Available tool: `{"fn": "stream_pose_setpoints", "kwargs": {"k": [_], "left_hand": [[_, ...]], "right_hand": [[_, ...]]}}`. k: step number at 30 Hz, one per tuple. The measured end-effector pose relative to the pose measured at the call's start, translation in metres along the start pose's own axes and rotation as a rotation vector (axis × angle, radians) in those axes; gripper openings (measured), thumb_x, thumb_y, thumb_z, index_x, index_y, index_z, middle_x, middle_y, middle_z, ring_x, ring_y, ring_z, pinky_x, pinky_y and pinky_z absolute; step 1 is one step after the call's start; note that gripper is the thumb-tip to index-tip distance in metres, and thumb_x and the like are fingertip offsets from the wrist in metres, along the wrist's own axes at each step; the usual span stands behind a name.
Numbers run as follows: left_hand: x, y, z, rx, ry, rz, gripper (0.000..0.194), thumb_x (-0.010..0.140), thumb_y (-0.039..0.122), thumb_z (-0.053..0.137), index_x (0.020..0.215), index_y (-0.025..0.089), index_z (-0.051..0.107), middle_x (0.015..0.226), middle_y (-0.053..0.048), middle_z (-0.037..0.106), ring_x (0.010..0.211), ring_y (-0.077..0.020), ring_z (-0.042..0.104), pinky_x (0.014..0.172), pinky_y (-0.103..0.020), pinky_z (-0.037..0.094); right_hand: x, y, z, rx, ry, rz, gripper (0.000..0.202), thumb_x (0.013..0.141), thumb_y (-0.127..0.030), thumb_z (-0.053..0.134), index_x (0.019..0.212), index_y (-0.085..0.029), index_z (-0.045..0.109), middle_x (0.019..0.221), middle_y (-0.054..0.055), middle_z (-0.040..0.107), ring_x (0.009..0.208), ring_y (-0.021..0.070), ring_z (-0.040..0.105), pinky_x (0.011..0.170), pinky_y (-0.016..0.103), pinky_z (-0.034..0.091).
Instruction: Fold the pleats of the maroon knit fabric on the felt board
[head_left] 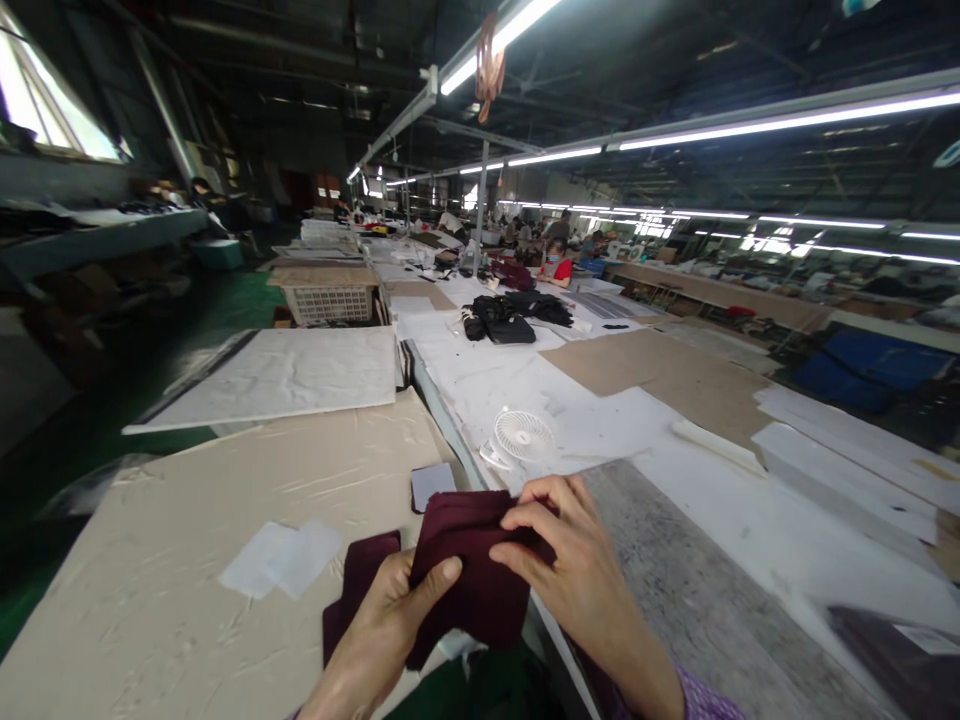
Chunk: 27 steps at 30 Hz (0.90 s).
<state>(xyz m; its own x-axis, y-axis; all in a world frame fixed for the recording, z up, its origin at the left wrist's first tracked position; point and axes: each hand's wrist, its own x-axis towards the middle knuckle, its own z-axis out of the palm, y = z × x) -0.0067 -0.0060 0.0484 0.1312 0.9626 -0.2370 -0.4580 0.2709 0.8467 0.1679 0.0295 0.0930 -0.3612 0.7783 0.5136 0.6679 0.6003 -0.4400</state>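
Both hands, left hand [386,615] and right hand [570,560], close their grip on a soft, folded maroon fabric piece [469,570] above the paper-covered counter [187,560].

The dark maroon folded cloth piece [469,580], pinched between the left hand [390,625] and the right hand [570,570], looks soft, matt and finely woven. Under it the surface [150,590] wears beige paper sheeting with a faint sheen and shallow creases. 2 small white squares of thin paper or fabric [281,557] lie flat on it. The small round white fan [523,437] is smooth, slightly glossy plastic. A grey speckled board [675,560] looks rough and dull. Brown cardboard sheets [660,380] are matt.
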Motion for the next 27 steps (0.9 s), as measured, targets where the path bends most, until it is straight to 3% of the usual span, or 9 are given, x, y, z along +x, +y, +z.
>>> {"fn": "stream_pose_setpoints", "kwargs": {"k": [4, 8, 12, 15, 18, 27], "left_hand": [[-0.002, 0.002, 0.003, -0.09, 0.12, -0.027, 0.029, 0.066, 0.035, 0.077, 0.084, 0.012, 0.074, 0.07, -0.008, 0.073, 0.059, -0.0179, 0.065, 0.058, -0.026, 0.051], [-0.003, 0.005, 0.004, -0.186, 0.2, -0.034, 0.033, 0.061, 0.032, 0.08, 0.087, 0.012, 0.073, 0.077, -0.01, 0.075, 0.067, -0.0229, 0.069, 0.068, -0.031, 0.056], [-0.003, 0.006, 0.006, -0.22, 0.277, -0.009, 0.037, 0.059, 0.031, 0.082, 0.089, 0.012, 0.072, 0.075, -0.009, 0.075, 0.069, -0.0261, 0.07, 0.065, -0.033, 0.058], [-0.004, 0.005, 0.008, -0.238, 0.278, 0.001, 0.037, 0.061, 0.03, 0.081, 0.091, 0.011, 0.071, 0.076, -0.009, 0.075, 0.071, -0.0273, 0.071, 0.064, -0.034, 0.058], [-0.006, 0.004, 0.011, -0.266, 0.27, -0.011, 0.036, 0.063, 0.029, 0.08, 0.093, 0.012, 0.07, 0.079, -0.008, 0.075, 0.075, -0.0267, 0.071, 0.067, -0.033, 0.058], [-0.007, 0.005, 0.021, -0.266, 0.283, -0.078, 0.037, 0.059, 0.029, 0.082, 0.09, 0.013, 0.07, 0.081, -0.009, 0.076, 0.083, -0.0281, 0.07, 0.071, -0.033, 0.058]], "right_hand": [[-0.006, 0.006, 0.001, 0.089, -0.014, 0.036, 0.006, 0.08, -0.024, 0.068, 0.086, -0.023, 0.066, 0.09, 0.004, 0.061, 0.086, 0.0217, 0.055, 0.075, 0.038, 0.047], [-0.012, 0.006, 0.001, 0.266, 0.039, 0.113, 0.017, 0.086, -0.022, 0.06, 0.102, -0.025, 0.064, 0.094, 0.003, 0.064, 0.085, 0.0179, 0.06, 0.075, 0.031, 0.049], [-0.013, 0.003, 0.001, 0.331, 0.106, 0.203, 0.003, 0.078, -0.022, 0.067, 0.081, -0.022, 0.065, 0.089, 0.002, 0.06, 0.08, 0.0165, 0.057, 0.071, 0.028, 0.046], [-0.014, 0.001, 0.006, 0.395, 0.045, 0.324, 0.019, 0.073, -0.022, 0.071, 0.064, -0.02, 0.055, 0.07, -0.003, 0.051, 0.065, 0.013, 0.05, 0.06, 0.025, 0.039], [-0.016, -0.001, 0.012, 0.434, 0.06, 0.376, 0.032, 0.079, -0.024, 0.064, 0.055, -0.019, 0.044, 0.063, -0.004, 0.046, 0.06, 0.0116, 0.045, 0.056, 0.025, 0.035], [-0.017, -0.003, 0.013, 0.408, -0.008, 0.269, 0.019, 0.091, -0.025, 0.048, 0.079, -0.019, 0.063, 0.079, 0.002, 0.061, 0.074, 0.0152, 0.058, 0.068, 0.027, 0.043]]}}
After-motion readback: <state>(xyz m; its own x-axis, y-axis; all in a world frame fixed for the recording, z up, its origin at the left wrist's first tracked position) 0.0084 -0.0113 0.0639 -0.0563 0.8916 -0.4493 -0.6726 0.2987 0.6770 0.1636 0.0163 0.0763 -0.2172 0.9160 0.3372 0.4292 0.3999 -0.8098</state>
